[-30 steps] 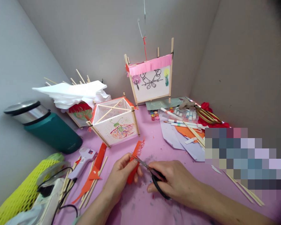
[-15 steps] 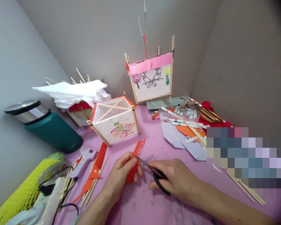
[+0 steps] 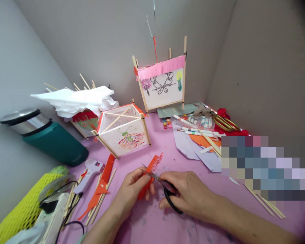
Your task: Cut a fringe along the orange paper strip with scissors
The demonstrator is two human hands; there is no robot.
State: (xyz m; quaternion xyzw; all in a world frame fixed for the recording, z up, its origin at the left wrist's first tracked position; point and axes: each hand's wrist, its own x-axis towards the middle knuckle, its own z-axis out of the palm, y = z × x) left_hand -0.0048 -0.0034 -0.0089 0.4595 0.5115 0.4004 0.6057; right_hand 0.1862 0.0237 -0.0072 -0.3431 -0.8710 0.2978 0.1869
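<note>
My left hand [image 3: 133,184] pinches a strip of red-orange paper [image 3: 154,162] whose upper right edge is cut into a fringe. My right hand [image 3: 190,195] has its fingers in the black handles of a pair of scissors [image 3: 170,198]. The blades lie across the strip close to my left fingertips, with their tips slightly apart and poking out beyond its left edge. The lower end of the strip is partly hidden by my left fingers. Just beyond the hands stands a stick-framed paper lantern [image 3: 132,139] with a butterfly drawing.
A second lantern [image 3: 165,86] with pink fringe hangs on a red cord at the back. Left are a green bottle [image 3: 57,142], a glue gun [image 3: 90,174], wooden sticks [image 3: 101,200] and red paper [image 3: 103,186]. Purple paper [image 3: 186,145], markers [image 3: 195,129] and gold-handled scissors [image 3: 225,122] lie right.
The scissor blades have opened slightly and now reach further across the paper strip, past its left edge. The strip's fringed end has tilted to the right. The view has shifted slightly.
</note>
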